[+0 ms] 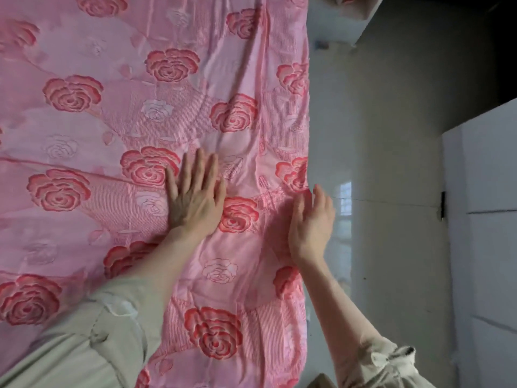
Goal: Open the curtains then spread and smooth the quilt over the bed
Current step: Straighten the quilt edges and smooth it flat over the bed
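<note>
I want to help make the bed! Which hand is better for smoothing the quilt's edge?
Probably right. The right hand sits at the side edge of the quilt, fingers straight; the left hand lies flat further in.

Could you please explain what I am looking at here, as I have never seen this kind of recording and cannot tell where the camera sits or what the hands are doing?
There is no machine here. A person wears a wide-angle camera on the head, so this single picture looks forward and down, much as that person sees. The two arms in pale sleeves coming in from the bottom are the person's own.

The pink quilt with red roses lies spread over the bed and fills most of the view. The left hand lies flat on it, fingers straight, as if smoothing it. The right hand is open at the quilt's side edge; I cannot tell whether it touches. Neither hand holds anything.

To the right are a shiny pale floor and a white cabinet.
</note>
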